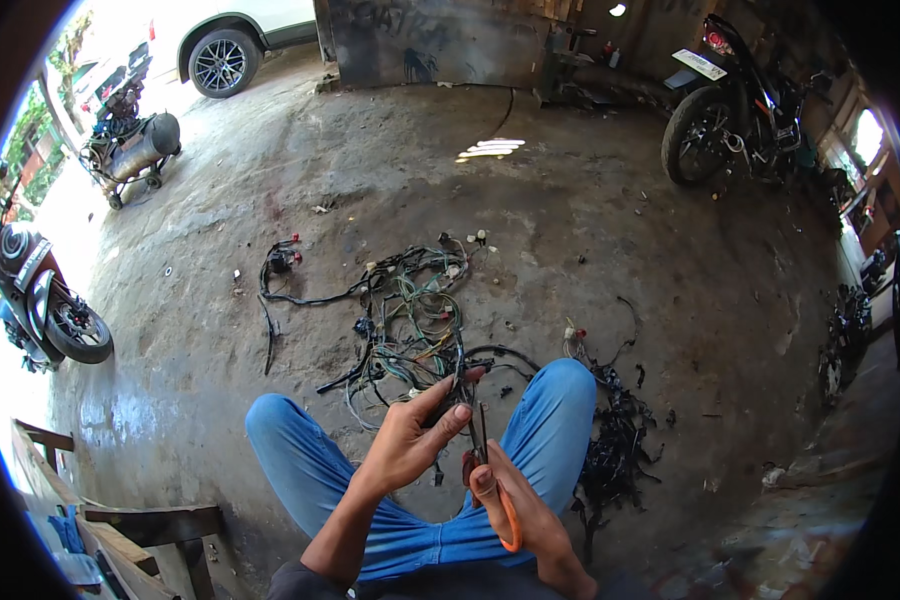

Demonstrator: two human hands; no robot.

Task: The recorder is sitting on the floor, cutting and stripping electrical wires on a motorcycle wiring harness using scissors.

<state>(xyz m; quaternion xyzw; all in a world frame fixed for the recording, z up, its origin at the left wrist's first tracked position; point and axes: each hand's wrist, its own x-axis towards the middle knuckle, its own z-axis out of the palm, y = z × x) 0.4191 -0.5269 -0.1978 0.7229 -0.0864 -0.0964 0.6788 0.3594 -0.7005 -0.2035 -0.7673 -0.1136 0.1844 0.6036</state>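
A tangled wiring harness (410, 310) of black-wrapped cable and coloured wires lies on the floor in front of my knees. Its near end rises between my legs, where my left hand (410, 440) pinches a dark strand with thumb and fingers. Close by on the right, my right hand (520, 495) grips scissors (511, 522) with an orange handle. The scissor blades point up and away, next to the strand at my left thumb. Whether they touch it I cannot tell. Small connectors, white and red, sit along the harness.
Black tape-like scraps (620, 450) are heaped beside my right knee. One motorcycle (740, 110) stands at the far right, another (50, 295) at the left. A wheeled air compressor (145, 150), a white car (240, 45) and a wooden bench (150, 522) are around the concrete floor.
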